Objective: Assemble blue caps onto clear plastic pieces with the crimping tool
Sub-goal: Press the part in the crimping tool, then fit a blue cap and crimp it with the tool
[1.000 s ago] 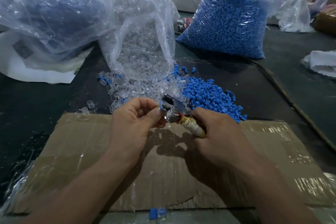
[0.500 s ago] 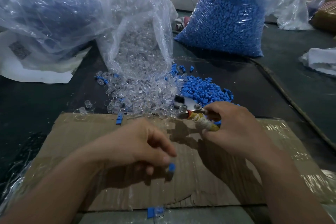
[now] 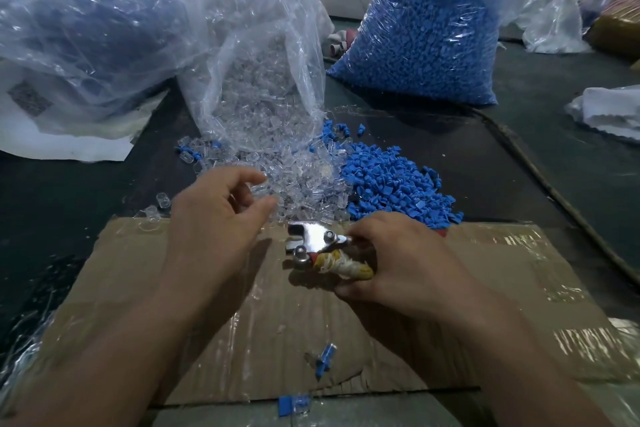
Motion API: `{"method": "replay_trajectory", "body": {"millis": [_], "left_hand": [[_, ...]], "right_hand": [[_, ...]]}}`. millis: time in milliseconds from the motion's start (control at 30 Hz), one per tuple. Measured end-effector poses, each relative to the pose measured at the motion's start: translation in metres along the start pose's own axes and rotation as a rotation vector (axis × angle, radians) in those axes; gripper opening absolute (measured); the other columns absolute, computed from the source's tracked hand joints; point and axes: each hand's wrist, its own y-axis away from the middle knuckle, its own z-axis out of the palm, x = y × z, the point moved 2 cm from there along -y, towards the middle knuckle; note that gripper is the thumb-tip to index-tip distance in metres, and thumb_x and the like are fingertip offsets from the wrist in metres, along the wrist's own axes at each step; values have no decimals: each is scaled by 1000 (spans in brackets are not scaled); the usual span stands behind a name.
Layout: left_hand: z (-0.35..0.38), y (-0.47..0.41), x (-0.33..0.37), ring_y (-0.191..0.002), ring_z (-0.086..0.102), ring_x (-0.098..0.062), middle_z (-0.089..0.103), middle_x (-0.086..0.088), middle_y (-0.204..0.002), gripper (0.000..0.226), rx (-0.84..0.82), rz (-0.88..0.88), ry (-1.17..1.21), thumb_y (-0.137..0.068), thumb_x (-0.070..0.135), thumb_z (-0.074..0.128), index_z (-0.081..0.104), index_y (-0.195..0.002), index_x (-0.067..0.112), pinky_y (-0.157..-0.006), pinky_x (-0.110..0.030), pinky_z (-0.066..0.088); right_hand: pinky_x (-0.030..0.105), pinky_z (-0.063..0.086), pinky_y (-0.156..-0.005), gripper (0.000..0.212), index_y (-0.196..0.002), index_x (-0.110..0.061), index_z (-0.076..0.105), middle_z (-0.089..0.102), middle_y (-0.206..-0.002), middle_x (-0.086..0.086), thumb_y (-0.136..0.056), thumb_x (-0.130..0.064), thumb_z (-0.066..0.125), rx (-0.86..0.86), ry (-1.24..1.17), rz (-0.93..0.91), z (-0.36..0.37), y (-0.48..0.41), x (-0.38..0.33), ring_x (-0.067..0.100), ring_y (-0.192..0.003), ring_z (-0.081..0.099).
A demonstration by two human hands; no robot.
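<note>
At the far edge of the card (image 3: 485, 270), my right hand (image 3: 398, 260) has its fingers curled round the wrapped handle of the tool (image 3: 317, 243). The tool's metal head points to nine o'clock and carries nothing that I can see. My left hand (image 3: 221, 218) hovers at ten o'clock from the tool, over the near fringe of the clear pieces (image 3: 294, 184), fingers loosely spread and holding nothing. The caps (image 3: 391, 187) are heaped at one o'clock from the tool, touching the clear heap. At six o'clock, on the card, lies one capped piece (image 3: 323, 357), and a second one (image 3: 293, 404) sits just past the card's near edge. I judge the job barely begun: two done in view, with both loose heaps, the clear bag (image 3: 256, 62) at twelve and the blue bag (image 3: 426, 35) at one all left to do. What the hazy bag (image 3: 86, 21) at ten holds I cannot tell. The step in hand looks like picking a fresh clear piece.
</note>
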Motion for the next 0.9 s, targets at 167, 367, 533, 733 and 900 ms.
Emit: {"method": "replay_trajectory", "body": {"millis": [167,367,533,733,900], "left_hand": [[8,-1,-3,-69,39,2,44,6,-93,37,-55,30,-226,-82,25,66,59,-119,21,-62,-16,30],[14,-2,-9,-86,40,-4,39,10,-100,32,-146,-32,-295,-88,29,59,59,-119,26,-73,-21,28],[12,-2,-6,-82,43,-6,44,8,-95,15,-96,14,-224,-84,21,65,65,-98,19,-70,-20,31],[8,8,14,-74,50,6,53,13,-82,12,-88,123,-36,-82,10,65,61,-93,14,-61,-7,43],[11,15,18,-65,62,1,64,11,-74,13,-168,94,68,-79,10,68,61,-83,20,-63,-10,50]], "right_hand": [[24,31,-73,67,-117,-33,48,43,-98,-13,-62,-67,65,-34,-14,-3,5,-1,0,6,-92,39],[23,28,-76,78,-121,-34,42,34,-99,-16,-57,-71,65,-95,-56,-7,8,-1,2,3,-95,31],[22,30,-77,82,-125,-34,42,38,-105,-17,-57,-76,57,-103,-81,0,6,-1,3,2,-99,34],[17,39,-72,75,-106,-32,60,52,-90,-21,-54,-79,34,91,-223,56,-11,0,6,-5,-83,47],[12,34,-63,15,-89,-24,67,49,-74,-22,-85,-35,59,394,-220,187,-16,-4,35,-7,-71,47]]}}
